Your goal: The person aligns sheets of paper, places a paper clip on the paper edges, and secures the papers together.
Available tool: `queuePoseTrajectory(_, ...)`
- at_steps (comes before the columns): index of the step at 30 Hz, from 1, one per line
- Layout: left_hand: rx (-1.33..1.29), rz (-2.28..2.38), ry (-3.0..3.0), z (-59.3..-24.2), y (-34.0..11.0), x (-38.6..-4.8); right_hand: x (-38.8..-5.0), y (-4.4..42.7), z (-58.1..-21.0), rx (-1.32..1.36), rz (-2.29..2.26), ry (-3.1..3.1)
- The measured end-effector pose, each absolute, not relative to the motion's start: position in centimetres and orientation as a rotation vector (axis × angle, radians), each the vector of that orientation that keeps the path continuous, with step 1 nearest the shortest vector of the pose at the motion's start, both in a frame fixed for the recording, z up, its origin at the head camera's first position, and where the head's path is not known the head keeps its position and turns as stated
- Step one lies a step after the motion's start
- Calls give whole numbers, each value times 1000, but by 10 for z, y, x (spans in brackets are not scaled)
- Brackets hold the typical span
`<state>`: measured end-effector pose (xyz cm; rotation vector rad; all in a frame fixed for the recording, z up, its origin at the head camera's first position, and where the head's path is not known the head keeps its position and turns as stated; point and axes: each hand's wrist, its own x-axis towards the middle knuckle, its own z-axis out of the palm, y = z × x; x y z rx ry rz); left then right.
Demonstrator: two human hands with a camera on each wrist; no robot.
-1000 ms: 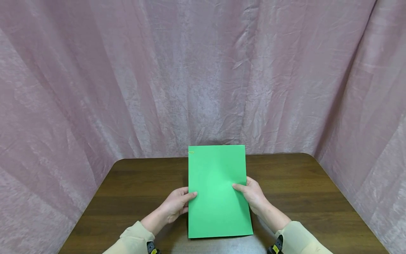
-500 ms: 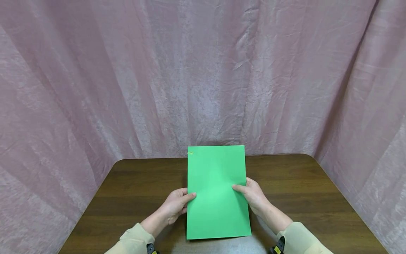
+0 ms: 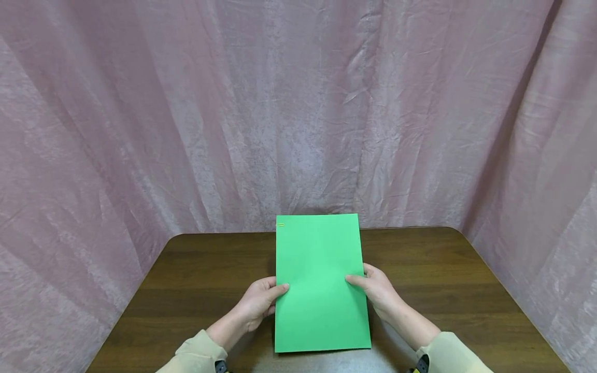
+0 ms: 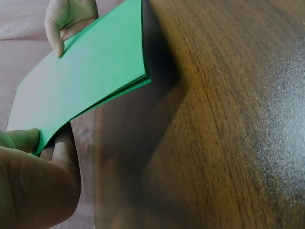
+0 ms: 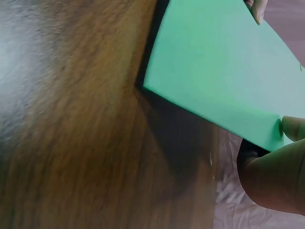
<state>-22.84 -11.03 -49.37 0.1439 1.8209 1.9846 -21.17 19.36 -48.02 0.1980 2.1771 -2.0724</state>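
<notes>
Green paper (image 3: 319, 311) is held up by both hands, its near edge close to the table. A small yellow paper clip (image 3: 280, 225) sits on its upper left edge. My left hand (image 3: 255, 304) pinches the left edge, thumb on top and fingers behind. On the right edge my right hand (image 3: 380, 290) pinches likewise, its thumb lying on the front face. In the left wrist view the green paper (image 4: 95, 62) shows more than one layer parting at the near corner. Fingers behind the paper are mostly hidden.
A brown wood-grain table (image 3: 200, 280) with rounded far corners lies underneath. Pink curtains (image 3: 298, 114) hang behind it and along both sides. Light glares off the table (image 4: 286, 124) near its front.
My right hand has shifted slightly right and toward me along the paper's edge. The paper has moved slightly left and nearer; the left hand has barely moved.
</notes>
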Motion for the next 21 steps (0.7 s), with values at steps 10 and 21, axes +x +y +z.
queuePoseTrajectory(10,135,1989,1825,-492,-114,-232,-202,206,-483,88,-2053,2166)
queuePoseTrajectory(21,117,1977,1814,-497,-112,-234,-198,210,-490,143,-1988,2252)
